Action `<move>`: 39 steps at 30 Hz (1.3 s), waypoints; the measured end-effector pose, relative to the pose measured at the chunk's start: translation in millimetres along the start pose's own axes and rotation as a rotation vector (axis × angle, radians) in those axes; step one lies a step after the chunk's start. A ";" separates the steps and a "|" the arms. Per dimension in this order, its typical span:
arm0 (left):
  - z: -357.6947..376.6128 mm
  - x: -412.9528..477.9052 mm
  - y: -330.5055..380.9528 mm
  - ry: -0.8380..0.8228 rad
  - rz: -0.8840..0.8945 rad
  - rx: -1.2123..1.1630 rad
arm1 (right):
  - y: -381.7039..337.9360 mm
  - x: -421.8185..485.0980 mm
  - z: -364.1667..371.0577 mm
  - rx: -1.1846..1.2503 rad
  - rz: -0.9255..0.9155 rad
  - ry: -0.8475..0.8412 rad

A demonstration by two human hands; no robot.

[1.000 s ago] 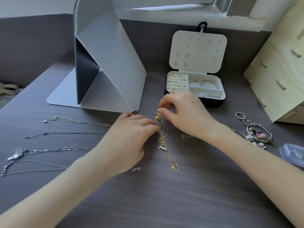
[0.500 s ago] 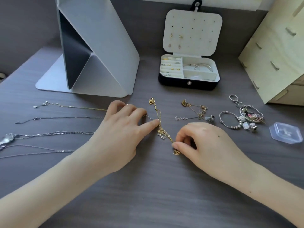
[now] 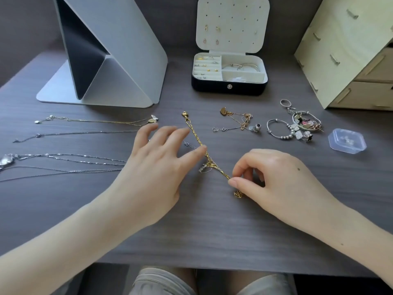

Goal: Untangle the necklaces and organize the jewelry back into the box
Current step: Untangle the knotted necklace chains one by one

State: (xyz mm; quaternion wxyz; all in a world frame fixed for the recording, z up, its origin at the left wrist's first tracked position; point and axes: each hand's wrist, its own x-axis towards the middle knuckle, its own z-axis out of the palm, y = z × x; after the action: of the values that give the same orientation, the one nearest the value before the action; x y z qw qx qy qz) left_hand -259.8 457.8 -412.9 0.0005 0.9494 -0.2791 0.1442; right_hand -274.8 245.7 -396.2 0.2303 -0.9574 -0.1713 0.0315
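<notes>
As right hand point(image 3: 282, 177) pinches one gold chain point(image 3: 196, 138): one box point(image 3: 229, 89).

— Bright enough here?
— Soft, even daylight. My left hand point(image 3: 157, 165) and right hand point(image 3: 276, 177) throw only faint shadows on the table point(image 3: 212, 231).
— Sharp?
— Slightly soft throughout; the thin silver chains point(image 3: 70, 133) smear. The wide lens bends the edges, so the wooden drawers point(image 3: 344, 50) lean.

gold chain point(image 3: 194, 136), right hand point(image 3: 276, 177) pinching it
</notes>
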 end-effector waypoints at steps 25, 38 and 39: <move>-2.7 -26.5 20.0 0.040 -0.379 -0.543 | 9.1 22.3 9.3 0.092 0.025 0.040; -21.1 -19.2 -3.3 0.030 -0.583 -0.713 | 11.9 22.2 10.1 0.100 -0.005 0.061; -20.5 -19.4 -4.3 0.011 -0.578 -0.672 | 11.9 22.2 10.0 0.099 -0.005 0.059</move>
State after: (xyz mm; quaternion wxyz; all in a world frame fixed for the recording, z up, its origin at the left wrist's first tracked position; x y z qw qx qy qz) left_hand -278.6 473.4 -398.3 0.3510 0.9347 -0.0334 0.0446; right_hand -251.5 247.6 -410.0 0.2826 -0.9449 -0.1648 0.0112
